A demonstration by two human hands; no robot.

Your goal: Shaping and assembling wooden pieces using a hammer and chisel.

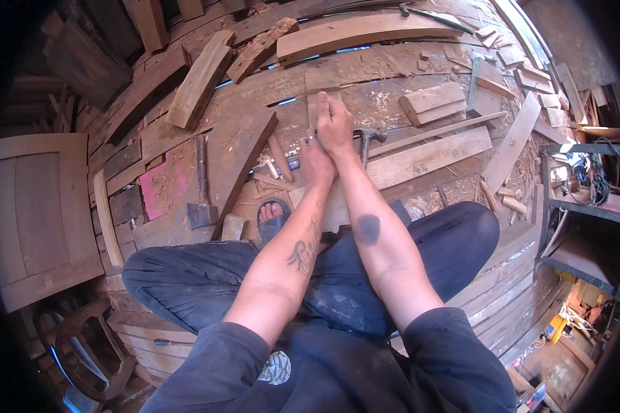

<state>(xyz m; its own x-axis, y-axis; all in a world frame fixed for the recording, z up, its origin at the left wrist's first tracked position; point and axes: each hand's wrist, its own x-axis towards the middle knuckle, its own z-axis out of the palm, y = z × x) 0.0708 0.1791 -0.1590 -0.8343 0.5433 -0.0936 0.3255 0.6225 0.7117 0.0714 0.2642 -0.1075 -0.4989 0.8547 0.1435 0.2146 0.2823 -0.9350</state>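
My right hand (335, 125) is closed, its thumb stretched forward and the other fingers curled. It lies over a narrow piece of wood (314, 103) on the floor ahead of me. Close behind it, touching near the wrist, my left hand (316, 162) is curled too. Whatever either hand grips is hidden by the fingers. A claw hammer (369, 136) lies just right of my right hand. Left of my left hand are a wooden tool handle (280, 157) and a small white and blue tube (273, 169). A pale plank (430, 157) extends to the right.
A thick dark board (246, 165) and an axe-like tool (202, 186) lie left. Wood blocks (432, 103), a long curved beam (365, 36) and a second hammer (434, 17) lie farther off. A metal shelf (579, 206) stands right, a wooden panel door (45, 213) left. Shavings cover the planks.
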